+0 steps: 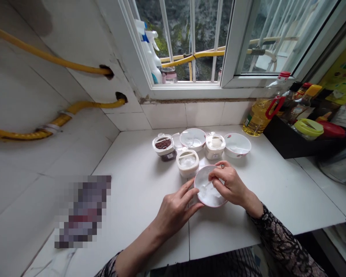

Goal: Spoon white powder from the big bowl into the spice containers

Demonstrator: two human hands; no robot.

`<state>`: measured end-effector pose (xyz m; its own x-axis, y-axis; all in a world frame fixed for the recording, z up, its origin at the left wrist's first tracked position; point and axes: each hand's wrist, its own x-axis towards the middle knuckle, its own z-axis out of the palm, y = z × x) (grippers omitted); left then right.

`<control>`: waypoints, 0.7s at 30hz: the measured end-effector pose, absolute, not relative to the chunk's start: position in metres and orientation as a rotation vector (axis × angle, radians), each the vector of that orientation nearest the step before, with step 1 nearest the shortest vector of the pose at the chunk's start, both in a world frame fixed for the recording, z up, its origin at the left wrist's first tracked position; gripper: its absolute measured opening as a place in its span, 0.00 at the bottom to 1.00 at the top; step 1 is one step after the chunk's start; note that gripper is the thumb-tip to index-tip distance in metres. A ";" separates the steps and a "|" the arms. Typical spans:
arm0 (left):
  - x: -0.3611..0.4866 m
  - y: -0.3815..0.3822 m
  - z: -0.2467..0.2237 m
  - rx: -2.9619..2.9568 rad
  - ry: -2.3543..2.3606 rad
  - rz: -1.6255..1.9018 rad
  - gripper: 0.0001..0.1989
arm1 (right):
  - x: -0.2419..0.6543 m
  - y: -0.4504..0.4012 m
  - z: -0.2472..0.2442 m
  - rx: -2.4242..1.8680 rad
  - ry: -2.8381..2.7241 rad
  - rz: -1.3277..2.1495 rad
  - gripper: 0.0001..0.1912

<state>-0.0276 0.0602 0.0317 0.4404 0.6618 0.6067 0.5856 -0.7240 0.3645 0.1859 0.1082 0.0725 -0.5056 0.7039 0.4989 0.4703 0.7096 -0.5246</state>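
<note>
A white bowl (200,177) with a pink rim is tilted toward me over the counter, with white powdery stuff (213,199) inside. My left hand (177,206) grips its left side, thumb at the rim and fingers around the wall. Over the bowl, my right hand (229,182) is closed in a pinch on a small pale spoon (210,184), mostly hidden by the fingers. Just behind the bowl stands a lidded jar (187,172) of white grains. A jar of dark red grains (163,144) and a jar of pale powder (215,147) are farther back.
Two more white bowls (193,139) stand near the back wall, the right bowl (238,153) beside the powder jar. An oil bottle (255,117) and a black rack (279,140) of condiments occupy the right. A blurred-out dark object (83,211) lies left on the counter (132,184).
</note>
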 end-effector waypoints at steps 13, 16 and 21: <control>-0.028 0.061 0.031 2.564 1.119 1.153 0.11 | 0.185 0.108 0.081 -1.161 -1.712 0.872 0.10; -0.028 0.061 0.031 2.562 1.122 1.158 0.11 | 0.186 0.109 0.081 -1.209 -1.616 0.916 0.10; -0.028 0.061 0.029 2.550 1.136 1.151 0.10 | 0.187 0.113 0.076 -1.222 -1.675 0.770 0.11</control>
